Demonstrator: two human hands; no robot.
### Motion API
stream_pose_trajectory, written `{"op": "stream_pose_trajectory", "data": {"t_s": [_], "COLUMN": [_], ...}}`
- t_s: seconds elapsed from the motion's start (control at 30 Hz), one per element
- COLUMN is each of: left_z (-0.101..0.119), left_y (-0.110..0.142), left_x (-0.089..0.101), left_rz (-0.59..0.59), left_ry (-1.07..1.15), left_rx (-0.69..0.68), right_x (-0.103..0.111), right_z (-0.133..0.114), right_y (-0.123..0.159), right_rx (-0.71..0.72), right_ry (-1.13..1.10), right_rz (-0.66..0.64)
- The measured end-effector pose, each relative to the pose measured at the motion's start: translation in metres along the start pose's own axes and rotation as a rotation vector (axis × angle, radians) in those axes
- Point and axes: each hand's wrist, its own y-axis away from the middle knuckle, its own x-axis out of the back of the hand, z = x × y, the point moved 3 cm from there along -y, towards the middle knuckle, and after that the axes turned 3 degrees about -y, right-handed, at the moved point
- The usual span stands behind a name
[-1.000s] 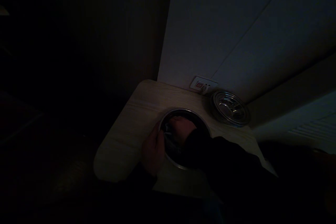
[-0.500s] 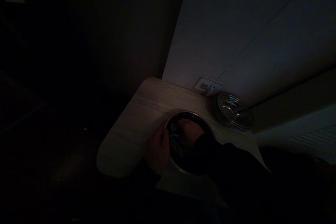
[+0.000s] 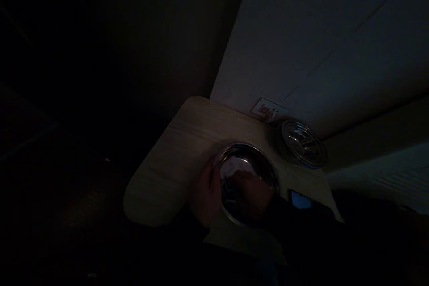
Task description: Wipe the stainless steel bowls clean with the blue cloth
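Observation:
A round steel plate (image 3: 243,161) with a raised, shiny rim rests on the light wooden table. My left hand (image 3: 205,192) is closed on its left edge, thumb toward the inside. Inside the plate, my right hand (image 3: 253,191) is closed and pressed low against the surface. A dark, crumpled cloth (image 3: 229,190) appears under its fingers, though dimness hides most of it. Dark sleeves cover both forearms.
A stack of steel plates (image 3: 301,144) stands at the back right by the wall. Near it is a wall socket (image 3: 269,109) with a plug. A phone (image 3: 300,199) lies right of my right forearm. The wooden table (image 3: 167,165) has a rounded left edge.
My right hand has moved down and toward me within the plate, baring its shiny far part. The phone has come into view beside my forearm. My left hand keeps its hold.

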Motion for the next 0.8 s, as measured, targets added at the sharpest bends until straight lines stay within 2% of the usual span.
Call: {"op": "stream_pose_trajectory", "data": {"t_s": [0.17, 0.33, 0.53, 0.7, 0.8], "left_z": [0.001, 0.000, 0.001, -0.002, -0.003], "left_y": [-0.001, 0.000, -0.001, 0.000, -0.001], "left_x": [0.000, 0.000, 0.000, 0.000, -0.001], "left_rz": [0.013, 0.024, -0.008, 0.013, -0.003], "left_ry": [0.009, 0.005, 0.022, 0.004, -0.002], "left_rx": [-0.077, -0.027, -0.061, -0.022, -0.036], "right_x": [0.004, -0.001, 0.004, -0.002, 0.002], "right_z": [0.008, 0.001, 0.004, -0.004, -0.001], "right_y": [-0.008, -0.002, -0.012, 0.005, -0.004], "right_rx": [-0.101, -0.023, -0.102, -0.008, -0.046], "right_ry": [0.004, -0.019, 0.019, 0.024, 0.026], "right_rz": [0.081, -0.001, 0.071, -0.038, 0.010]}}
